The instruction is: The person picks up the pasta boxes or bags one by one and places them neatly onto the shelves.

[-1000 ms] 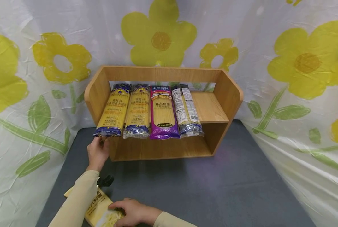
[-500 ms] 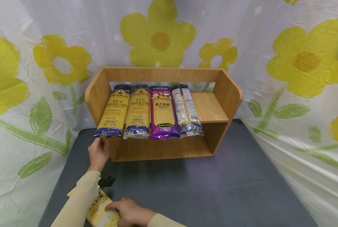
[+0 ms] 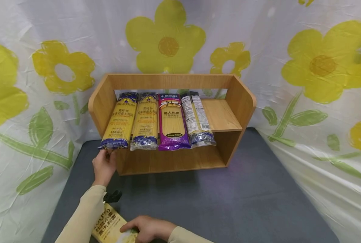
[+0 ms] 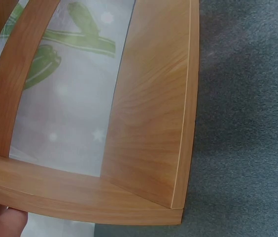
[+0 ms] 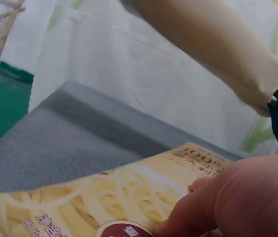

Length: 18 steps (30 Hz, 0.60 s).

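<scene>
My left hand (image 3: 103, 167) grips the left side of a wooden shelf (image 3: 174, 167), just under the front end of a yellow and blue spaghetti pack (image 3: 119, 121). In the left wrist view its fingertips (image 4: 11, 222) bend against the side panel. My right hand (image 3: 153, 228) holds a yellow pasta pack (image 3: 112, 224) low at the front, partly hidden behind the left sleeve. Close up in the right wrist view, fingers and thumb lie at the pack's near edge. Its front shows pasta and dark lettering.
Along the shelf's upper board lie a second spaghetti pack (image 3: 145, 121), a purple pasta pack (image 3: 172, 121) and a white and clear pasta pack (image 3: 197, 119). The shelf stands on a dark grey table (image 3: 229, 199). Flower-printed curtains (image 3: 323, 101) surround it.
The yellow pasta pack has shifted rightward with the right hand, and more of its lettering shows beside the left sleeve. The left hand stays at the shelf's side; the head view has shifted slightly.
</scene>
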Each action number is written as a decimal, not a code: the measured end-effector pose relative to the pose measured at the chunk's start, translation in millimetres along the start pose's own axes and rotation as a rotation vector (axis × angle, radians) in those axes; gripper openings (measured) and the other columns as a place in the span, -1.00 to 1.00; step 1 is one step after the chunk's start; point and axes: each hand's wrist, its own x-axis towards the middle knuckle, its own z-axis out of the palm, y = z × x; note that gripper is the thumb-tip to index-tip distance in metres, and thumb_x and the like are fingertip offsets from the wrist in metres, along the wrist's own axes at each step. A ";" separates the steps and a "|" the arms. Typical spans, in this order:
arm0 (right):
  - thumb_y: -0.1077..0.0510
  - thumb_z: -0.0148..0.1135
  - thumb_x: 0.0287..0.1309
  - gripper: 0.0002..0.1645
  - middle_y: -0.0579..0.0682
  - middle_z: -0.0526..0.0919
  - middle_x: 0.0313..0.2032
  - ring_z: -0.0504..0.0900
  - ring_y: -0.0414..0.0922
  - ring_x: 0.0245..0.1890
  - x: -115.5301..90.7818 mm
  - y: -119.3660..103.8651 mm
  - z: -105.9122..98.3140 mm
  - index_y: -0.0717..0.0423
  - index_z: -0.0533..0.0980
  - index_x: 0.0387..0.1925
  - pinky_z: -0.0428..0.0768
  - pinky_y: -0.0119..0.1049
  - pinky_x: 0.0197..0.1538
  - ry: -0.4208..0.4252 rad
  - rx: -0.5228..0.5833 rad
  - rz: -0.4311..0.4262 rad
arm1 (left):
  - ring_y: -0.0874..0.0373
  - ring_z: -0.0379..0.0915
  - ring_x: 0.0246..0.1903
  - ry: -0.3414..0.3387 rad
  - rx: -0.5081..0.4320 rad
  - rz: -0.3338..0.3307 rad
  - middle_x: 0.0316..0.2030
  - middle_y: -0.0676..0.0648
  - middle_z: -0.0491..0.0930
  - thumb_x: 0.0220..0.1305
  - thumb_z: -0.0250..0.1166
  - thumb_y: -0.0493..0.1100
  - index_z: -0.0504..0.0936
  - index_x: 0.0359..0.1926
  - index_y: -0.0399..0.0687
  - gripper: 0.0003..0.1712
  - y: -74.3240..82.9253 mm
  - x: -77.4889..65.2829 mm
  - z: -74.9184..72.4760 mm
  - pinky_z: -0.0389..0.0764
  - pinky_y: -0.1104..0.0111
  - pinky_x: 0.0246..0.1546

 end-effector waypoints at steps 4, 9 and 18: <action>0.63 0.12 -0.05 -0.19 -0.26 0.69 0.03 0.44 -0.34 -0.32 -24.6 -23.5 0.4 0.01 0.62 0.21 0.40 -0.52 -0.22 -0.006 0.149 0.008 | 0.30 0.38 -0.40 -0.003 0.005 0.002 -0.23 -0.35 0.71 0.41 0.22 -0.35 0.57 -0.02 -0.32 -0.82 -0.2 0.0 0.3 0.24 0.83 -0.39; 0.61 0.09 0.05 -0.28 -0.08 0.75 -0.02 0.47 -0.32 -0.39 -30.6 -32.8 3.5 0.12 0.60 0.23 0.42 -0.50 -0.30 -0.056 0.266 0.031 | 0.24 0.39 -0.42 0.000 0.013 0.007 -0.25 -0.34 0.70 0.40 0.22 -0.35 0.57 -0.03 -0.33 -0.82 -1.0 0.5 0.3 0.24 0.81 -0.41; 0.30 0.25 0.33 -0.69 0.08 0.80 -0.11 0.65 -0.26 -0.31 -23.9 -31.7 30.6 0.16 0.69 0.06 0.51 -0.47 -0.27 0.060 0.438 0.105 | 0.24 0.40 -0.42 -0.008 0.021 -0.004 -0.21 -0.36 0.72 0.41 0.20 -0.34 0.57 0.03 -0.35 -0.78 0.0 -1.9 -2.7 0.25 0.79 -0.43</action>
